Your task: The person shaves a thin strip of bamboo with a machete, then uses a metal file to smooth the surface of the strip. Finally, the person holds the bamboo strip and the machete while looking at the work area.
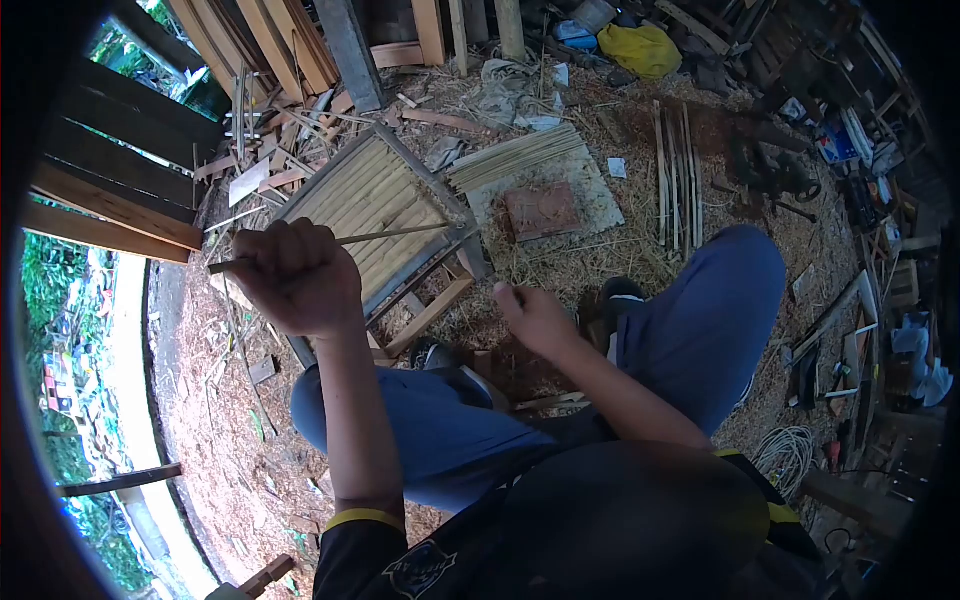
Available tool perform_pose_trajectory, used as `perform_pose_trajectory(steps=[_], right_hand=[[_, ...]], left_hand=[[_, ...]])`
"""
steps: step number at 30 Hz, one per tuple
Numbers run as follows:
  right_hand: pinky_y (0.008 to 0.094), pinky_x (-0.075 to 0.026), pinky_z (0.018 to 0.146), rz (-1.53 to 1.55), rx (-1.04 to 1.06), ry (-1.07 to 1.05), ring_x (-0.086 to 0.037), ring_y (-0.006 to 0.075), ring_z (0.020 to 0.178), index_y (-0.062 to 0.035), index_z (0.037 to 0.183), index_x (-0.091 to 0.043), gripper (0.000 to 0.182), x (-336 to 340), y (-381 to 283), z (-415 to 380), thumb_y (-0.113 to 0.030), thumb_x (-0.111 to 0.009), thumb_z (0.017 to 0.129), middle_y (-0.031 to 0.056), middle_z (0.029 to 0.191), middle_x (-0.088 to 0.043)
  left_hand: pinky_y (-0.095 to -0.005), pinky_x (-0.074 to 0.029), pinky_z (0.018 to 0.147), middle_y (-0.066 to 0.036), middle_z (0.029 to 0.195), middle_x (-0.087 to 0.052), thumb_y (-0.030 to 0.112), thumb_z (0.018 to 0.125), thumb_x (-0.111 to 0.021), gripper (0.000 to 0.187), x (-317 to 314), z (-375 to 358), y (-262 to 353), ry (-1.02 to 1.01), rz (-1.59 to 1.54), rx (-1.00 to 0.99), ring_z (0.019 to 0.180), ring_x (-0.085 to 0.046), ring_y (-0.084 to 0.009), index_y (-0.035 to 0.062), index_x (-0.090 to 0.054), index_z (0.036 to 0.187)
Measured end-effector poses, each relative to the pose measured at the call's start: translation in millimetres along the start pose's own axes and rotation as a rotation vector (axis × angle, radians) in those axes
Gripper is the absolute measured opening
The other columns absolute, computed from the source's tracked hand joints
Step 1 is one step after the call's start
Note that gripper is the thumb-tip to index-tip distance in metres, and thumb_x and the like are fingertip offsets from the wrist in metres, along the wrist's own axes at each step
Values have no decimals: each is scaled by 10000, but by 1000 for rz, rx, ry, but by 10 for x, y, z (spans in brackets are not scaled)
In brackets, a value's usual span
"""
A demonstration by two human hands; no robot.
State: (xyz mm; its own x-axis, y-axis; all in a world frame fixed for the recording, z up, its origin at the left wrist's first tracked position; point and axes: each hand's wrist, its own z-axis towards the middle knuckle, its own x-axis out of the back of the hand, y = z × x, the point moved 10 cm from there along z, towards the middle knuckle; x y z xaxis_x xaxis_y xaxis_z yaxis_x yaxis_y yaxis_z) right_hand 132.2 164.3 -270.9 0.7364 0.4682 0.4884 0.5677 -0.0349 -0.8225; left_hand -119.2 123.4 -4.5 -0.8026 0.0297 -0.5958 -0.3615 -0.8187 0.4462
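Observation:
My left hand (298, 278) is raised, its fingers wrapped round a thin bamboo-like strip (395, 235). A short end of the strip sticks out at the left of the fist; the long end reaches right, over the corner of a low wooden frame. That frame carries a slatted bamboo top (370, 195) and stands in front of my knees. Lower and to the right, my right hand (540, 320) has curled fingers with the thumb laid against them. Whatever it may hold is hidden. Nothing visible links it to the strip.
Beyond the frame, a bundle of thin strips (520, 155) lies on a pale sheet (598, 190) with a reddish block (541, 211). Longer sticks (678, 180) lie to the right. Shavings cover the floor. Planks (285, 45) lean at the back left; a yellow sack (640, 50) lies behind.

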Motion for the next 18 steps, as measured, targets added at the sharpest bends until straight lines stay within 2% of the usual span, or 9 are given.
perform_pose_trajectory(steps=[3, 6, 9, 11, 13, 16, 18], right_hand=[[543, -501, 757, -36, -57, -17, -666, 483, 824, 18, 856, -704, 695, 122, 7, -1, -603, -431, 1007, 287, 766, -652], [542, -503, 785, -44, -33, -47, -677, 471, 851, 11, 882, -716, 720, 98, -16, -55, -631, -412, 1001, 285, 804, -670], [528, -507, 796, -42, -79, -46, -681, 464, 861, 11, 909, -723, 728, 50, 143, 48, -642, -414, 997, 285, 837, -683], [518, -510, 792, -56, -95, -34, -680, 464, 856, 14, 917, -726, 732, 70, 212, 99, -646, -418, 995, 283, 842, -686], [512, -512, 784, -82, -72, -37, -678, 465, 846, 15, 917, -727, 737, 162, -43, -14, -650, -420, 993, 278, 836, -686], [464, -494, 673, 23, 97, -3, -660, 385, 682, 33, 853, -688, 698, 161, -328, -106, -604, -455, 1016, 214, 679, -627], [494, -510, 738, 14, -19, -54, -675, 429, 782, 11, 917, -714, 705, 80, -81, 29, -631, -435, 1002, 240, 768, -667]], left_hand=[[-263, -193, 459, 74, 596, -213, 474, 1056, -507, 429, -15, 10, 15, -13, 54, -18, 508, -193, -64, 179, -368, 776], [-259, -211, 502, 59, 633, -276, 470, 1075, -467, 433, -52, -19, -44, -12, -100, 21, 559, -218, -70, 142, -384, 804], [-255, -204, 461, 71, 599, -252, 485, 1040, -505, 397, 58, -11, -19, 87, -16, 6, 502, -216, -61, 167, -455, 808], [-253, -209, 462, 66, 598, -269, 491, 1027, -503, 396, 44, -10, -23, 33, -38, 38, 500, -218, -65, 160, -479, 811], [-252, -213, 462, 61, 599, -285, 503, 1012, -502, 405, 45, -23, -42, 8, -40, 47, 499, -222, -70, 153, -491, 809], [-253, -216, 462, 52, 600, -298, 537, 995, -503, 441, 60, -30, -32, 9, -17, 33, 499, -229, -78, 148, -475, 789], [-256, -216, 462, 47, 601, -300, 570, 990, -500, 483, 88, -28, -6, 29, -27, 26, 500, -231, -82, 147, -442, 764]])
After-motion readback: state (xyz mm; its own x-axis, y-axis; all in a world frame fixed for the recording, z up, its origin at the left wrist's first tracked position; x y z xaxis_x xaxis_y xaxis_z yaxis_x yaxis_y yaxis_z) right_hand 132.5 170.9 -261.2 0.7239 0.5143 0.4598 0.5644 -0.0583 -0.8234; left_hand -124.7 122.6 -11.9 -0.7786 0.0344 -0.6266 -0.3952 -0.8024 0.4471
